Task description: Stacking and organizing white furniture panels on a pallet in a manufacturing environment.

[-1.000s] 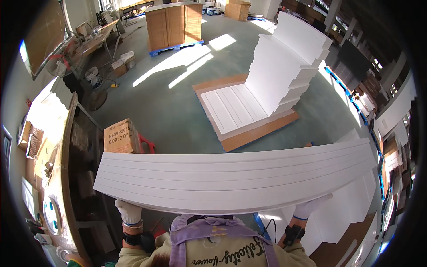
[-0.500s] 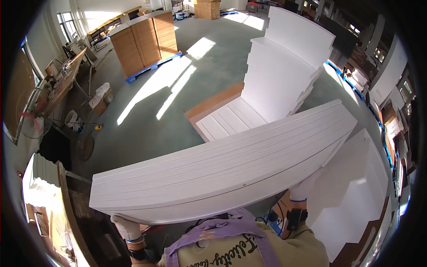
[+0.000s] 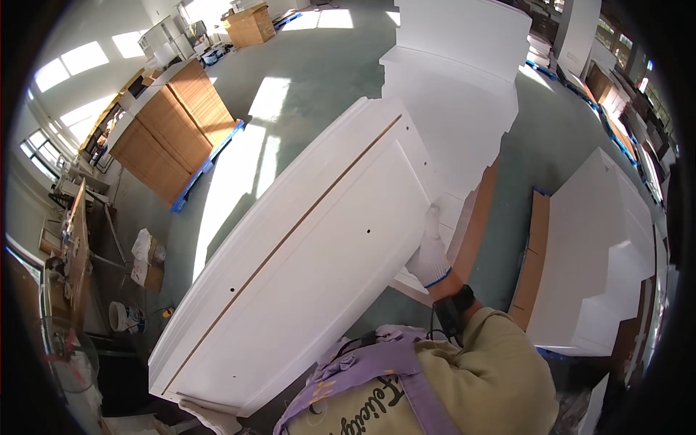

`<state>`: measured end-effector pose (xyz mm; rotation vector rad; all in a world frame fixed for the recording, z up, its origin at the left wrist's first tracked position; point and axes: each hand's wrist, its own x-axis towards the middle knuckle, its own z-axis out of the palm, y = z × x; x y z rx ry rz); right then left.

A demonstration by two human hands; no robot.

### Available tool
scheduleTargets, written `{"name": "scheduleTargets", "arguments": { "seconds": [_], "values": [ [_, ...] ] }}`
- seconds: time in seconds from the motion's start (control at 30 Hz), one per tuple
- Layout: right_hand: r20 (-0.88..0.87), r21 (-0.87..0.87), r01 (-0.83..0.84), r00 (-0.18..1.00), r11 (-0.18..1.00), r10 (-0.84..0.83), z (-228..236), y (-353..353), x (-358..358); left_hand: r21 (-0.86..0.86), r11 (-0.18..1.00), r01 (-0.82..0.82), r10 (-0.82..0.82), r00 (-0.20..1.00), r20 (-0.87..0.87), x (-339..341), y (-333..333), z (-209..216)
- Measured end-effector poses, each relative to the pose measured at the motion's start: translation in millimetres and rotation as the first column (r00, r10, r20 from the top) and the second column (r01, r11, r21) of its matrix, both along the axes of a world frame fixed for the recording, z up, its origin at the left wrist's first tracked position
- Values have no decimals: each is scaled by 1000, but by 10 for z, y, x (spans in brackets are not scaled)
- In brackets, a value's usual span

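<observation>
A long stack of white panels lies across my arms, tilted, its far end up toward the middle. The upper panel has a brown-looking groove along it, several small dark holes and a recessed border. My right hand, in a white knit glove, is closed on its right edge, thumb over the top. At the near left corner my gloved left hand grips the lower edge; its fingers are mostly hidden. Beyond the far end rises a tall stack of white panels with a brown cardboard edge at its base.
To the right stands another white panel stack with cardboard beside it. Brown boards are piled on a blue pallet at the left. A workbench, a white bucket and a fan are along the left side.
The held panels have turned and tipped, so the grooved, drilled face now shows instead of the stacked edges. My right hand has moved up and left. The whole view has swung to the right.
</observation>
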<state>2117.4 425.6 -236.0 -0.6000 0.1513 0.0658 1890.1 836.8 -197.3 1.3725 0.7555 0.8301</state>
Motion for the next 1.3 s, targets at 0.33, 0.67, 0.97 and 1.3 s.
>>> {"name": "scheduleTargets", "arguments": {
  "seconds": [0.33,0.67,0.97,1.3],
  "values": [
    [-137,-8,163,977,987,-163,123,1537,1014,-42,939,342,-345,935,-82,2680,1449,105],
    [-236,144,266,944,953,-228,-361,2215,2754,-56,862,503,-506,853,-131,4721,1657,48],
    [-286,175,292,929,940,-235,-206,2066,4013,-78,805,588,-592,792,-152,6465,1599,130],
    [-197,10,779,617,627,-762,-223,1595,5188,-191,572,797,-820,555,-141,9068,1409,-59]
  ]
}}
